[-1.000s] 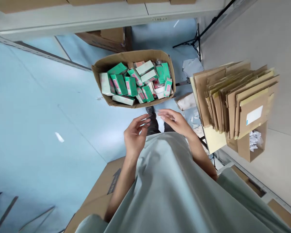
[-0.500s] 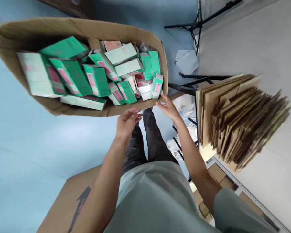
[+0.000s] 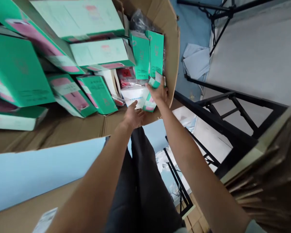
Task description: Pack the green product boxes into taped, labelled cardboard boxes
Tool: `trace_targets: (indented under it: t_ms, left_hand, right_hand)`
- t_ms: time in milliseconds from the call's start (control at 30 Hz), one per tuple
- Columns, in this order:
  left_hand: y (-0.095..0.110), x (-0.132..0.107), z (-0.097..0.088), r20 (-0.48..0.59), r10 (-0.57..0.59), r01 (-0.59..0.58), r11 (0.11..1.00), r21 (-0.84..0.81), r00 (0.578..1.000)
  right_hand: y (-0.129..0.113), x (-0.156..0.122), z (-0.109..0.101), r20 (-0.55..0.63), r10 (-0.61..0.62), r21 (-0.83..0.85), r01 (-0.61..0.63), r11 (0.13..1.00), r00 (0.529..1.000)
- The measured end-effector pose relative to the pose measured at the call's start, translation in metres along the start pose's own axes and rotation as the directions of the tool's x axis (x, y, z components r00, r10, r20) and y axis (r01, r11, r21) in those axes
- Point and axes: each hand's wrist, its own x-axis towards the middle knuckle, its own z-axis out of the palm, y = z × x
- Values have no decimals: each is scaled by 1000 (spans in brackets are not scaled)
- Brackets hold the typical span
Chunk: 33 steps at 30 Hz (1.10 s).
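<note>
A large cardboard carton (image 3: pixel 100 124) holds many green, white and pink product boxes. My right hand (image 3: pixel 158 93) reaches into its right end, its fingers closed around a small green-and-white box (image 3: pixel 149 104) that stands tilted there. Just left of it lies a white box (image 3: pixel 133 94) with small blue print. My left hand (image 3: pixel 135 116) is at the near wall of the carton, thumb raised and fingers apart, close to the white box and holding nothing. Two upright green boxes (image 3: pixel 141 58) stand beyond my right hand, beside crumpled clear plastic (image 3: pixel 140 22).
To the right runs a black metal frame (image 3: pixel 218 124), with a stack of flattened cardboard (image 3: pixel 269 184) on it. White sheets (image 3: pixel 196 60) lie on the blue floor. Another cardboard carton (image 3: pixel 21 202) stands at lower left.
The view has come closer to the carton. My hands have moved from its near rim into its right end, and my right hand has taken hold of the small green-and-white box.
</note>
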Motion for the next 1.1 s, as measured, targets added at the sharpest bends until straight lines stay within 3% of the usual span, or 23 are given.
trace_targets:
  t_ms: [67,133,200,300,433,533,633,767,833,967,1100]
  left_hand:
    - [-4,17,9,-23,-38,37,999,-38,999]
    - [-7,20,14,-26,-76,73,994,-78,997]
    - [-8,12,14,-10,-96,94,988,-119,995]
    - [-6,-22,4,3,-88,88,990,-111,996]
    - [10,-102,-16,11,-6,6,1000,8,1000]
    - [22,-178,-34,179,23,-43,993,107,984]
    - [24,-255,-56,426,-44,-75,963,259,904]
    - [13,-354,-80,582,-131,-165,889,427,802]
    - [7,-401,-87,613,-129,-249,834,492,780]
    - [-7,-486,-89,609,-92,-391,688,611,788]
    - [-28,-549,-80,588,-130,-443,533,720,799]
  right_hand:
    - [-5,4,12,-38,82,21,-81,997,996]
    - [-8,1,16,-71,72,57,-68,996,995]
    - [-7,-9,12,-93,50,98,-41,994,994]
    - [-2,-41,-6,-131,-13,184,37,982,991]
    - [5,-117,-46,-245,-188,377,272,886,951]
    - [8,-193,-81,-371,-247,516,420,747,895]
    - [12,-278,-119,-449,-240,634,496,594,861]
    - [25,-389,-172,-496,-180,731,520,442,850]
    - [38,-439,-197,-522,-136,753,530,390,842]
    - [76,-526,-244,-599,-58,753,586,300,799]
    - [121,-603,-283,-679,-92,657,659,367,728]
